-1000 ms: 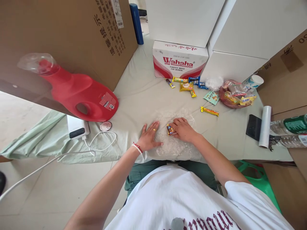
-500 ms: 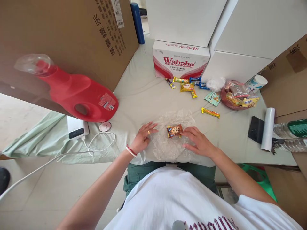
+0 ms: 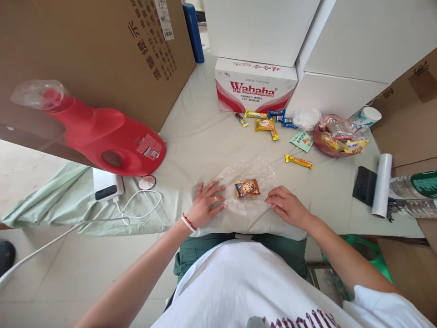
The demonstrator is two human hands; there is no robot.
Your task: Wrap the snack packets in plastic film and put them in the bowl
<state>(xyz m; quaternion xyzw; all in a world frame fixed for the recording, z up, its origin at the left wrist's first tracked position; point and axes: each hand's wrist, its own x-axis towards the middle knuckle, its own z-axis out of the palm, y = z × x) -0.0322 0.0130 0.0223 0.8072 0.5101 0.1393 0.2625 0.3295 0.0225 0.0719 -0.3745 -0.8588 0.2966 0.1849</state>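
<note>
Pressing the left hand (image 3: pixel 206 203) flat, fingers spread, on the left edge of the plastic film (image 3: pixel 254 169). Curling the right hand (image 3: pixel 287 206) at the right edge, pinching or not being unclear. Flanking the cookie packet (image 3: pixel 247 187) lying mid-film. Judging the film light, flimsy and clingy, so best taking hold at the edges.

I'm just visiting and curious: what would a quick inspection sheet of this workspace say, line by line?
Surface: pale green cloth, wrinkled, spread over the whole top.
Job's things: cookie packet lying on a clear plastic sheet, touched by neither hand.
Clutter: red jug, loose snack bars, red snack bag, paper cup, white roll, black phone, water bottles.
Hands: left hand flat on the sheet's left edge; right hand curled at its right edge, grip unclear.
Cables: white cable running from a power bank off the left side.
Surroundings: Wahaha carton, cardboard box, white boxes, green stool.
</note>
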